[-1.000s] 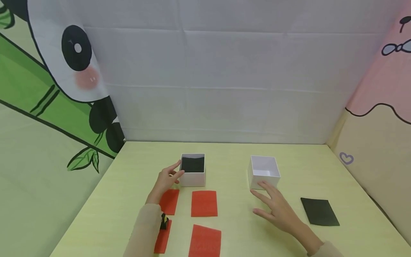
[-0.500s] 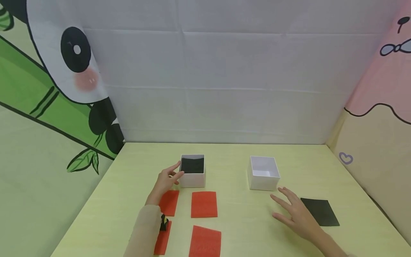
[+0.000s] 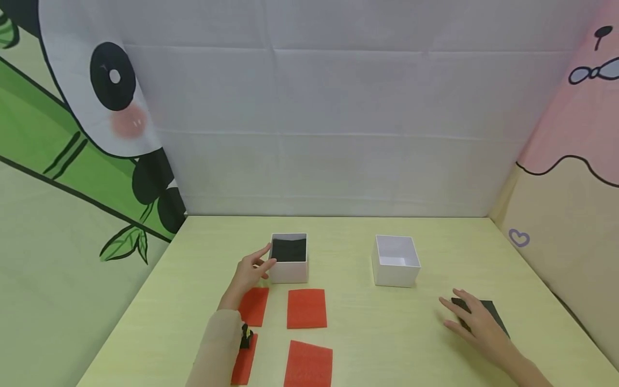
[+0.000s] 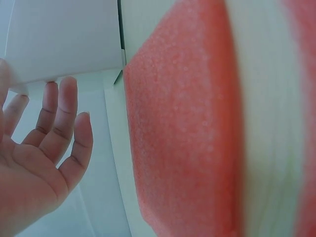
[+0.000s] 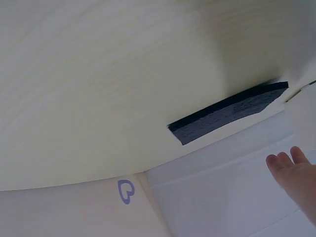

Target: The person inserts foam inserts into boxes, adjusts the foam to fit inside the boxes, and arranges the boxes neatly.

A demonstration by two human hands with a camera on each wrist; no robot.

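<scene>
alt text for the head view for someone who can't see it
A person's right hand rests on a black foam sheet on a pale table, while the left hand touches a white box lined black. An empty white box and four red foam sheets lie between.

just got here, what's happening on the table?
A person works at a table. The left hand touches the side of a white box lined with black foam. The right hand reaches over a black foam sheet. A second white box sits empty; four red foam sheets lie nearby.
</scene>
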